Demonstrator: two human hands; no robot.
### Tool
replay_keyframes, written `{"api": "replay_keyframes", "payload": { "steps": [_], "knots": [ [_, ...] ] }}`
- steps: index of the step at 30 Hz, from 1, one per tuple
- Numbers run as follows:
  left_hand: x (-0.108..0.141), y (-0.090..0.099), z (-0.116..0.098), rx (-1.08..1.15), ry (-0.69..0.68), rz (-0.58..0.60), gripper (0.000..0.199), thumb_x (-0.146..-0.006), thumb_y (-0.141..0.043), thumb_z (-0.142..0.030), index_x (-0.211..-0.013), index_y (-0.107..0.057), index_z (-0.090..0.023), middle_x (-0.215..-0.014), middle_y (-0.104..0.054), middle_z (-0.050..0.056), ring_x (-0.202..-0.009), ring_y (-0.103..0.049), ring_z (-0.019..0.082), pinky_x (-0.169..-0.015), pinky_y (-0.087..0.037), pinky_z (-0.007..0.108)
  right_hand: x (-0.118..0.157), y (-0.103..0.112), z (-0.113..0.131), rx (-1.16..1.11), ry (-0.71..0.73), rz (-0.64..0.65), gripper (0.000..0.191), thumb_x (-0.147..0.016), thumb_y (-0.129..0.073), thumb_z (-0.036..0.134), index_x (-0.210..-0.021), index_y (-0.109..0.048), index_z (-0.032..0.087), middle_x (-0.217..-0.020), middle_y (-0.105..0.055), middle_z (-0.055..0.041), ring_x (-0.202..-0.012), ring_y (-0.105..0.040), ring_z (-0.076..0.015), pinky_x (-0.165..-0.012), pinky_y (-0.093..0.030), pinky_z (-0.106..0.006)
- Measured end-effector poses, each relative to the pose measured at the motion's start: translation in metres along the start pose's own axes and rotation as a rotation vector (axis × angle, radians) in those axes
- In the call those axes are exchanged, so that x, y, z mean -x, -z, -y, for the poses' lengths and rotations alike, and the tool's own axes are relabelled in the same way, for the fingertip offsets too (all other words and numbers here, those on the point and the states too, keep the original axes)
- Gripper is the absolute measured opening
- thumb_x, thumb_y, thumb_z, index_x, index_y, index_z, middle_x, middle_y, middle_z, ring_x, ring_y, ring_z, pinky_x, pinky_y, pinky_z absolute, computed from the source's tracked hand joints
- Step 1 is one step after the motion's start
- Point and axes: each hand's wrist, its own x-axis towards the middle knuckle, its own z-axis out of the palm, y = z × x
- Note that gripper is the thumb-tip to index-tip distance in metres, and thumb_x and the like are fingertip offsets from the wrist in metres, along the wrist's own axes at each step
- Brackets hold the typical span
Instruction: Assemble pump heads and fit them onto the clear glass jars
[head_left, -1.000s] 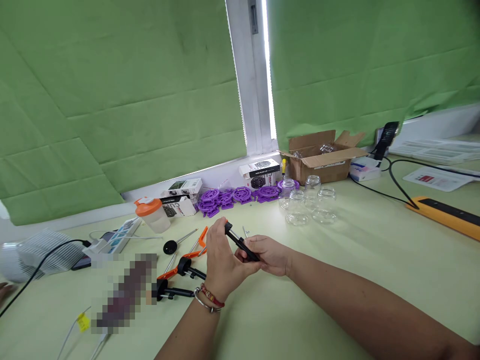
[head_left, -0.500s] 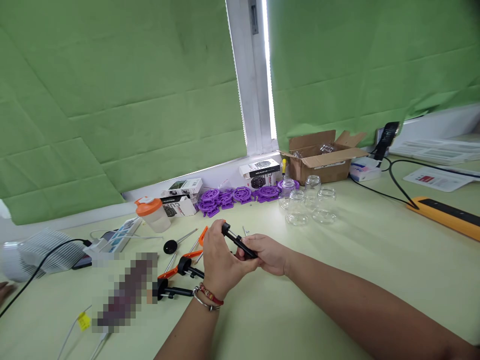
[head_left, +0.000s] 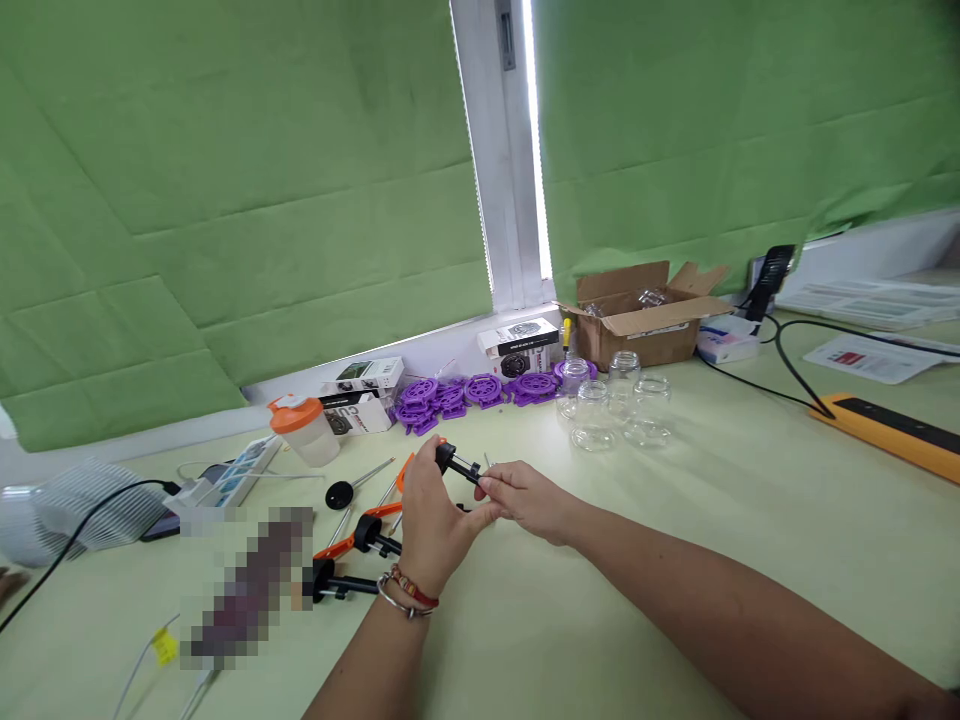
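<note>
The black piece (head_left: 460, 465) was held up off the table (head_left: 600, 620), left of centre, sloping from its round head (head_left: 445, 457) at the far left down to its near, right end. The left hand (head_left: 437, 510) curled around the head end, its fingers mostly hidden behind, while its thumb reached across to the right, close by the other hand's fingertips. The right hand (head_left: 529, 500) had thumb and forefinger pinched together on the narrow near end; whether its remaining fingers touched anything could not be told.

It looked light enough for a fingertip hold, and stiff, probably hard plastic with slim metal rods (head_left: 466, 468) bridging the middle. The casing seemed fairly smooth, so it might twist in a loose pinch. The rods looked like the weak spot (thin metal like that would not welcome a sideways squeeze), and the solid ends seemed the better places to take hold: the head for a full wrap, the narrow end for a pinch.

Two similar black pieces (head_left: 367, 533) lay to the left of the left hand, among orange parts (head_left: 335, 547). The glass jars (head_left: 594, 412), surely far more fragile, stood well apart, to the far right of both hands.
</note>
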Motion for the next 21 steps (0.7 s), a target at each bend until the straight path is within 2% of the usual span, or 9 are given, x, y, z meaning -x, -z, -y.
{"api": "replay_keyframes", "payload": {
  "steps": [3, 8, 15, 21],
  "knots": [
    [0.001, -0.001, 0.003, -0.012, -0.015, -0.006, 0.086, -0.066, -0.07, -0.041, -0.134, -0.025, -0.015, -0.125, -0.049, 0.018, -0.117, -0.047, 0.033, -0.093, -0.041, 0.051, 0.001, 0.001, 0.002, -0.093, 0.013, 0.041, 0.028, -0.084, -0.047, 0.037, -0.071, -0.055, 0.015, -0.048, -0.034, 0.0071, -0.045, -0.025, -0.0068, -0.049, -0.021, -0.024],
    [0.003, -0.004, -0.005, -0.024, -0.028, -0.002, 0.098, -0.057, -0.075, -0.048, -0.135, -0.026, -0.014, -0.122, -0.05, 0.017, -0.114, -0.049, 0.035, -0.092, -0.042, 0.053, 0.004, 0.0, 0.004, -0.156, -0.028, 0.05, 0.026, -0.084, -0.049, 0.036, -0.073, -0.056, 0.014, -0.042, -0.034, 0.0082, -0.044, -0.028, -0.0069, -0.05, -0.025, -0.023],
    [0.005, -0.008, -0.013, -0.018, -0.042, 0.005, 0.094, -0.059, -0.071, -0.05, -0.133, -0.028, -0.013, -0.119, -0.051, 0.016, -0.113, -0.049, 0.033, -0.092, -0.041, 0.051, 0.003, 0.005, 0.003, -0.163, -0.066, 0.04, 0.029, -0.08, -0.055, 0.039, -0.071, -0.059, 0.012, -0.059, -0.055, -0.0012, -0.052, -0.045, -0.0094, -0.053, -0.031, -0.024],
    [0.006, -0.013, -0.012, -0.054, 0.015, 0.005, 0.083, -0.056, -0.071, -0.038, -0.127, -0.034, -0.014, -0.115, -0.052, 0.016, -0.109, -0.05, 0.033, -0.087, -0.044, 0.049, 0.001, 0.006, 0.0, -0.152, -0.074, 0.044, 0.028, -0.078, -0.058, 0.038, -0.07, -0.062, 0.012, -0.055, -0.055, -0.0008, -0.051, -0.044, -0.0094, -0.055, -0.032, -0.025]
  ]
}}
